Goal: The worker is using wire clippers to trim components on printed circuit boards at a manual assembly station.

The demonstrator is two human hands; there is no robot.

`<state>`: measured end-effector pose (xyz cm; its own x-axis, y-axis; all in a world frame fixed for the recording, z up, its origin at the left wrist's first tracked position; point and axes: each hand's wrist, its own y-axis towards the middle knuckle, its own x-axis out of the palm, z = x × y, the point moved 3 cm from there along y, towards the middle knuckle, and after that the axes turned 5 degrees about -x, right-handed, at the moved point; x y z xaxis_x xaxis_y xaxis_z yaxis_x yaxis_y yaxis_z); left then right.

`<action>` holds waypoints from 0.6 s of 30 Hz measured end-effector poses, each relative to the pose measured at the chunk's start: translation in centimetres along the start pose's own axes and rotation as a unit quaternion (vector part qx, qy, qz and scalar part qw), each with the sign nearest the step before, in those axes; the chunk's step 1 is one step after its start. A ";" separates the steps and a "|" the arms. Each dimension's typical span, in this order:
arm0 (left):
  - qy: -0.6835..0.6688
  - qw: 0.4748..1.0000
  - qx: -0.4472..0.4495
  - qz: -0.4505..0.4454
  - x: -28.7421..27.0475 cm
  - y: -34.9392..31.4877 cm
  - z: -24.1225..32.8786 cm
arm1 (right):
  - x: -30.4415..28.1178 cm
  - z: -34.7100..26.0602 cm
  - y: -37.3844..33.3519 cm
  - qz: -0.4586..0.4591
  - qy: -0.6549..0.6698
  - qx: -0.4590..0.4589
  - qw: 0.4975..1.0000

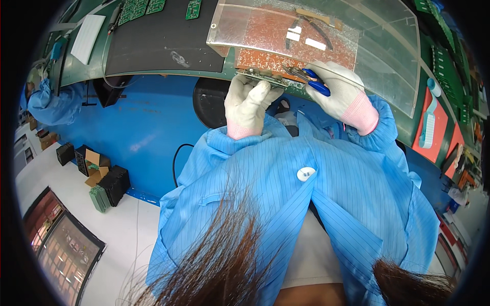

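Both hands wear white gloves with pink cuffs. My left hand (248,102) is closed round a circuit board (263,78), held edge-on at the front edge of the bench with components on its far side. In my right hand (337,86) is a pair of blue-handled cutters (317,84), its jaws close to the board's right end. Both hands are at the front of a clear plastic shield (377,56). Beneath the shield lies a reddish-brown work surface (265,25) strewn with small clippings, with another pair of pliers (316,30) on it.
A black mat (153,46) covers the bench to the left, with green circuit boards (133,11) at its far edge. Circuit boards (446,66) stand along the right. A turquoise strap (429,120) lies on a red sheet. A black stool (208,102) stands under the bench.
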<state>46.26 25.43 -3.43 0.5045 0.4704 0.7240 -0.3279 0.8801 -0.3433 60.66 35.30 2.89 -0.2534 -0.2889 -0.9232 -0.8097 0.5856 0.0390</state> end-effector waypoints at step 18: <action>0.096 0.994 0.037 -0.022 -0.3 -0.7 0.2 | -1.1 -1.3 0.2 -0.027 0.009 -0.023 0.999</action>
<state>46.21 24.64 -3.28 0.6610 0.4415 0.6067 -0.3568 0.8962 -0.2635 60.09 34.74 4.39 -0.2171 -0.3325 -0.9178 -0.8460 0.5332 0.0070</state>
